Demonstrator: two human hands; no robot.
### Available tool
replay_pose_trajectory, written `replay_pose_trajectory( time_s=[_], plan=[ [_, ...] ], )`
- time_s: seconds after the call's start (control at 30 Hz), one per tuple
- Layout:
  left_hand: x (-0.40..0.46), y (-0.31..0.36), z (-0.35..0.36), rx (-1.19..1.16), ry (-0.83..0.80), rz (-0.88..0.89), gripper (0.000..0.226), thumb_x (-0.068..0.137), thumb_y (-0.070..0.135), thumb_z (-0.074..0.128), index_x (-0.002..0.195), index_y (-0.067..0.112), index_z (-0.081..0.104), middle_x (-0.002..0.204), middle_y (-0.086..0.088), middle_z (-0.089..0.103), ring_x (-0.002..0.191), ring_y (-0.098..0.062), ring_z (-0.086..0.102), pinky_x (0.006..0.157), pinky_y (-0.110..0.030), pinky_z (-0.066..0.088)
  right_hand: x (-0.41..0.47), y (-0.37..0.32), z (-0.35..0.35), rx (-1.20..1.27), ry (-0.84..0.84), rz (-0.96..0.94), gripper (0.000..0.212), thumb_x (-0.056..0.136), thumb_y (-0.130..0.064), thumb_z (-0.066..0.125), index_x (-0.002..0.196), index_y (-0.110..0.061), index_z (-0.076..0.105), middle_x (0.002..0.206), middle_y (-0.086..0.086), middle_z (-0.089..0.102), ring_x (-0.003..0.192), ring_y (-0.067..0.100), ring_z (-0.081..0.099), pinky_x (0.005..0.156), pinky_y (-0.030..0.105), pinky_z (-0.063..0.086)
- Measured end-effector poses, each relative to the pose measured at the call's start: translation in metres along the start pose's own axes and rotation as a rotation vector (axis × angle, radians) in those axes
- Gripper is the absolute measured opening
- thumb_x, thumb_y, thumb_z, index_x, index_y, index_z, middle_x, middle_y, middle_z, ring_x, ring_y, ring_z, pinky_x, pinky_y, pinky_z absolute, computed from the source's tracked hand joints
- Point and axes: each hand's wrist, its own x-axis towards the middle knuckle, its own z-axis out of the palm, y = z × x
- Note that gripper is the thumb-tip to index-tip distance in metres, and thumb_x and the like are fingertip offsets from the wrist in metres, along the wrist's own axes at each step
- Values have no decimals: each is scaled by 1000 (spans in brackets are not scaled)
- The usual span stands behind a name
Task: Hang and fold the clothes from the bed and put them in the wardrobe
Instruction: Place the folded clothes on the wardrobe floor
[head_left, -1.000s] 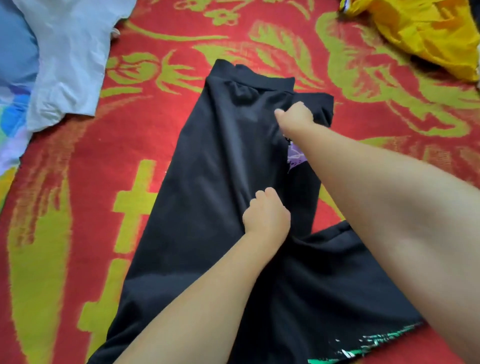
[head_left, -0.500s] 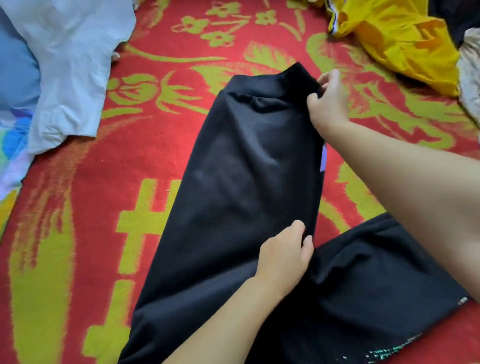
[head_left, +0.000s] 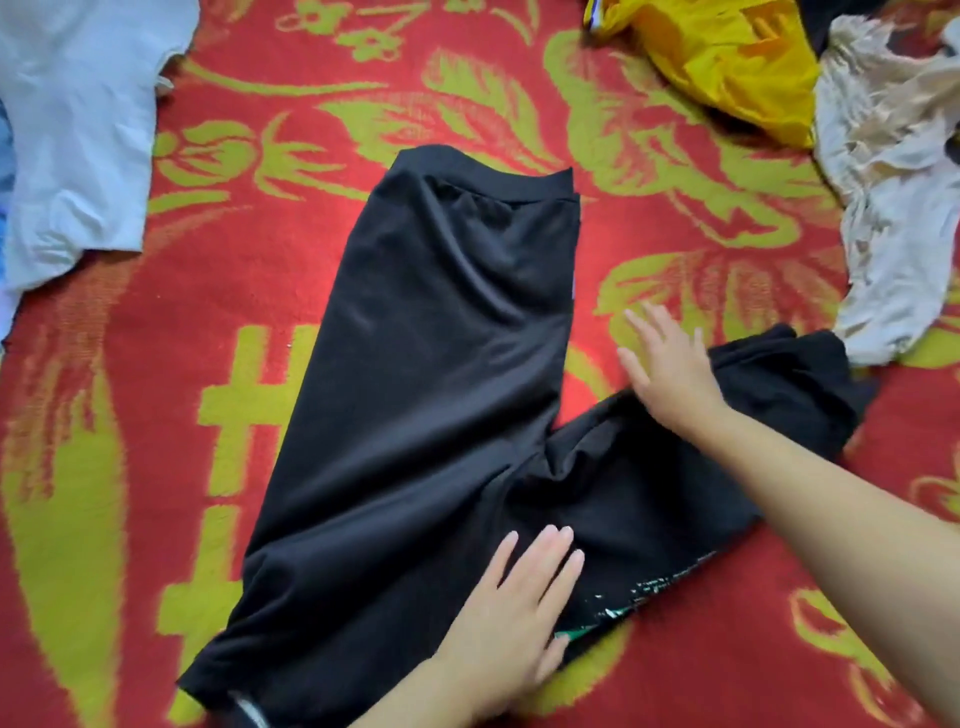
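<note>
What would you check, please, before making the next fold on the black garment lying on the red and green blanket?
1. Left hand lies flat with straight fingers on the near part of the black fabric garment: ok.
2. Right hand is open and has no grip on anything: ok.
3. Upper section lies smooth up to its banded top edge: ok.
4. The part under the right forearm is bunched and wrinkled at its far end: not ok.
5. The white cloth, yellow garment and cream crumpled garment lie apart from the black one: ok.
6. Layers underneath even: cannot tell.
</note>
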Motion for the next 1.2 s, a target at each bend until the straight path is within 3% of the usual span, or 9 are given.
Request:
replay_pose_trajectory(
  time_s=[0.13,0.23,0.3,0.37,0.53,0.7,0.87,1.0,1.2],
  plan=[
    [15,52,16,92,-219,-187,79,83,39,61,149,10,28,156,-19,16,145,-31,10,111,-60,20,-37,89,-36,232,292,552,61,94,-20,51,148,-7,27,154,18,24,141,34,23,114,44,20],
    [28,70,16,28,-211,-356,77,73,24,73,143,13,43,149,-19,35,138,-29,36,103,-56,40,-71,124,-32,440,364,983,67,90,-22,57,147,-6,25,148,24,30,134,39,33,108,41,28],
    [31,69,23,21,-240,-375,85,86,15,58,153,16,4,158,-19,11,146,-27,16,110,-56,25,-83,133,-17,584,313,1123,67,88,-29,62,142,-1,34,142,24,40,127,39,44,106,42,35],
    [32,61,28,60,-254,-358,88,91,10,46,149,22,-19,157,-16,-1,145,-26,7,109,-54,16,-80,134,-8,838,263,1100,57,87,-29,65,132,0,48,134,20,52,118,36,54,102,45,43],
    [32,57,12,-11,-6,-375,90,33,5,86,119,28,68,77,-1,57,62,-19,56,51,-29,44,-49,125,-31,1375,254,921,35,88,-6,61,123,-5,55,110,12,63,74,19,62,79,41,54],
    [21,76,5,-396,-123,-395,71,87,3,42,149,35,26,113,3,44,103,-17,45,87,-23,37,-64,109,-79,1338,476,823,17,85,0,56,97,-10,59,80,2,62,61,11,59,58,27,52],
    [16,56,-48,-1243,-158,-390,27,85,3,52,109,9,63,83,11,54,76,1,50,75,-22,38,-20,42,-140,1355,473,670,17,80,-6,57,95,-13,57,89,4,65,73,16,65,69,30,55],
    [-7,7,-60,-1860,-210,-511,33,79,11,62,112,11,65,105,-10,66,93,-22,61,86,-32,49,51,-64,-144,1337,297,477,25,85,-8,56,110,-6,53,90,9,60,75,21,63,70,32,52],
    [-27,-30,-38,-1485,124,-929,29,87,-3,58,113,9,61,108,-7,69,91,-17,65,85,-28,51,43,-175,-71,1071,-319,138,78,93,-18,54,153,-20,4,117,6,61,101,17,63,85,34,51]
  ],
)
